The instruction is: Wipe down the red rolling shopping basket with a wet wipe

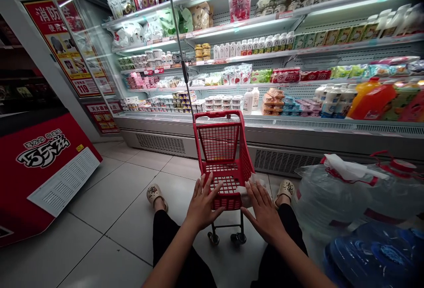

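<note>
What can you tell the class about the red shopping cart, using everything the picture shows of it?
The red shopping cart looks like plastic, with a handle across the top, a gridded panel below it and a gridded basket. A dark lower frame carries small dark wheels. It stands upright on the tiled floor, before the chilled display. The right hand lies over a white cloth-like piece at its near corner; whether the left hand touches the rim is unclear.
</note>
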`<state>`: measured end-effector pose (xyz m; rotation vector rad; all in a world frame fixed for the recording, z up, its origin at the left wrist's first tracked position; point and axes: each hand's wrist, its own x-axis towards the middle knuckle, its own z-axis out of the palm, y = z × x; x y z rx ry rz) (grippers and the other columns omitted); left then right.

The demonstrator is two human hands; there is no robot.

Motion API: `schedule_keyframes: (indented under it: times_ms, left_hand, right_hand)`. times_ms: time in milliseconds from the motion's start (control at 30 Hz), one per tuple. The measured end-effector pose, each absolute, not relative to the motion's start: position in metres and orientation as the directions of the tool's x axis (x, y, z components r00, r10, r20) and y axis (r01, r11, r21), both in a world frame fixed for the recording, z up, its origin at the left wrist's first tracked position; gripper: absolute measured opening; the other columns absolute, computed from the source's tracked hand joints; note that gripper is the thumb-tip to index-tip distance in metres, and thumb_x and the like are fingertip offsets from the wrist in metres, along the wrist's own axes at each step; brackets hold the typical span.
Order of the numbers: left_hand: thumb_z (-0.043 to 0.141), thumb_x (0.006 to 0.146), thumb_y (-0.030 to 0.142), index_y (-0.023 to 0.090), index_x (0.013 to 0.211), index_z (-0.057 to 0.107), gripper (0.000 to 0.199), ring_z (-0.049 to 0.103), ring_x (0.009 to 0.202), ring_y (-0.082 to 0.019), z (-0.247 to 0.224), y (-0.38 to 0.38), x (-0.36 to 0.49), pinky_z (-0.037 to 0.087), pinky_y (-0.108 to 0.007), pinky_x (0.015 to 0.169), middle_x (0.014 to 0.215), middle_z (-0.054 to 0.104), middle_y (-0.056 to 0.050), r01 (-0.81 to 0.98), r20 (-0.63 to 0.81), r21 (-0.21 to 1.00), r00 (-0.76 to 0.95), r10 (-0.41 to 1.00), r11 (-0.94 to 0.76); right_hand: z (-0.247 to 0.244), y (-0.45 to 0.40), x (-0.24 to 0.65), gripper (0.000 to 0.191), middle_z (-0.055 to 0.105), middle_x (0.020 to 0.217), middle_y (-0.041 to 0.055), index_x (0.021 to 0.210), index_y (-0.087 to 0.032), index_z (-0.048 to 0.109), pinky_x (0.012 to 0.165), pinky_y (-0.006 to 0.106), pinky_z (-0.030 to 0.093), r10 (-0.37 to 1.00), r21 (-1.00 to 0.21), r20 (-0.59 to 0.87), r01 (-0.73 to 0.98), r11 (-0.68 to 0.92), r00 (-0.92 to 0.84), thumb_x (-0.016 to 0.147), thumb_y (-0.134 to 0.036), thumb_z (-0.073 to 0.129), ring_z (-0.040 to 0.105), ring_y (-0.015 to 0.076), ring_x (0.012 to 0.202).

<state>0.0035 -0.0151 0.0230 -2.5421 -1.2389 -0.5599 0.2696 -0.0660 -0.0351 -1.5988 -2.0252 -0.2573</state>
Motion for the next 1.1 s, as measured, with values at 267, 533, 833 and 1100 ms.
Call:
schedule_keyframes:
  times_ms: [267,533,833,1100]
  left_hand:
    - [0.068,0.091,0.053,0.032,0.169,0.016,0.096,0.009,0.161,-0.041,0.016,-0.025,0.009,0.021,-0.061,0.127,0.177,0.012,-0.003,0.812,0.46,-0.043,0.533,0.71,-0.582]
    - [0.066,0.087,0.034,0.024,0.17,0.009,0.102,0.005,0.162,-0.038,0.009,-0.026,0.003,0.024,-0.059,0.127,0.175,0.02,-0.004,0.815,0.469,-0.048,0.529,0.708,-0.577]
    - [0.062,0.088,0.029,0.025,0.17,0.01,0.097,0.007,0.161,-0.041,0.013,-0.036,0.012,0.027,-0.064,0.125,0.174,0.021,-0.003,0.791,0.471,0.012,0.535,0.701,-0.612]
    - [0.065,0.086,0.031,0.022,0.17,0.011,0.1,0.002,0.161,-0.042,0.008,-0.042,0.017,0.026,-0.065,0.125,0.176,0.016,-0.003,0.794,0.476,0.015,0.529,0.703,-0.608]
  right_hand:
    - [-0.031,-0.053,0.221,0.091,0.007,0.176,0.0101,0.17,-0.024,-0.002,0.125,0.061,0.027,0.779,-0.184,0.602,0.919,0.349,-0.175,0.103,-0.066,0.042,0.013,0.0369,0.161]
    - [-0.023,-0.045,0.211,0.081,0.027,0.173,0.0039,0.17,-0.029,0.007,0.125,0.051,0.032,0.755,-0.088,0.531,0.861,0.501,-0.385,0.105,-0.061,0.043,0.024,0.0291,0.159]
    - [-0.031,-0.016,0.286,0.076,0.027,0.172,0.0,0.167,-0.034,-0.007,0.128,0.054,0.027,0.829,-0.132,0.519,0.939,0.317,-0.207,0.107,-0.062,0.031,0.028,0.0268,0.158]
    - [-0.022,-0.046,0.209,0.077,0.026,0.172,0.0034,0.169,-0.028,-0.004,0.127,0.051,0.028,0.777,-0.141,0.526,0.866,0.48,-0.345,0.109,-0.055,0.037,0.024,0.0257,0.159]
